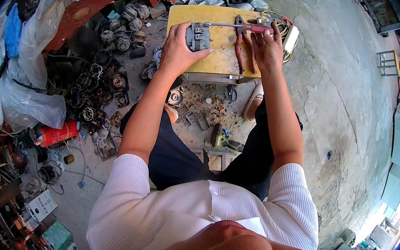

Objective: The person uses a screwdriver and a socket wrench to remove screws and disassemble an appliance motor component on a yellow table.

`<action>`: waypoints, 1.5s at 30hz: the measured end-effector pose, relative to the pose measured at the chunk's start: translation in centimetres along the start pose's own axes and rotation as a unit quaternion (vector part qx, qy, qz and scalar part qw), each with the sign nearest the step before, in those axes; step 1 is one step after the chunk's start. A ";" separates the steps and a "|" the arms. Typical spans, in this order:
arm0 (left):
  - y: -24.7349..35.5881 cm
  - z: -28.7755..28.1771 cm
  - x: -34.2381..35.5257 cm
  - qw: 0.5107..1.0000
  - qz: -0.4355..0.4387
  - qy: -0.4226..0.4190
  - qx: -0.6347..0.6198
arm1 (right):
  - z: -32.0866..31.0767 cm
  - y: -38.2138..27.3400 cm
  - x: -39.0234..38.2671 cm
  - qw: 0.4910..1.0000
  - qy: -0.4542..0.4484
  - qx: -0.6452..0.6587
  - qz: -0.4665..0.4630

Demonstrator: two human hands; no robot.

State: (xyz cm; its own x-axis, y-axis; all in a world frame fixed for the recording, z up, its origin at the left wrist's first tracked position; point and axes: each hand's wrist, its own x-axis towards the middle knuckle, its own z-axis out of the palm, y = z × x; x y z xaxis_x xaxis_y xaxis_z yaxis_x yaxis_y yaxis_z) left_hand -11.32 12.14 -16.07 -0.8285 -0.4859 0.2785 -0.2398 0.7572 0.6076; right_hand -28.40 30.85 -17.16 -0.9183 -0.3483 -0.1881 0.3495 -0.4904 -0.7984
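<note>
Grey motor housing (199,38) on yellow desk (219,60), gripped by left hand's (175,52) fingers. Screwdriver (227,25) handle grasped in right hand (268,49); tip contact unclear. Housing best braced firmly, shaft aligned, left fingers clear of slip path.
</note>
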 end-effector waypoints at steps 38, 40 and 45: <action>0.1 0.1 0.0 1.000 0.003 -0.001 -0.005 | -0.8 0.1 0.8 0.998 -0.015 0.062 0.018; 0.0 0.0 -0.1 1.000 0.001 -0.001 -0.004 | 0.2 0.0 0.0 0.997 0.000 0.059 0.048; -0.2 0.0 -0.1 1.000 0.006 0.001 -0.003 | 0.5 0.1 -0.5 0.999 -0.007 0.035 0.019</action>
State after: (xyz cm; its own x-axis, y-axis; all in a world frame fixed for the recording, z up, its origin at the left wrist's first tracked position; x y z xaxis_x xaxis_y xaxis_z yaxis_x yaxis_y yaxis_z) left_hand -11.18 12.04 -16.22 -0.8309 -0.4767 0.2872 -0.2257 0.7603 0.6091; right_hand -27.79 30.62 -16.85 -0.9016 -0.3791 -0.2083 0.3963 -0.5312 -0.7488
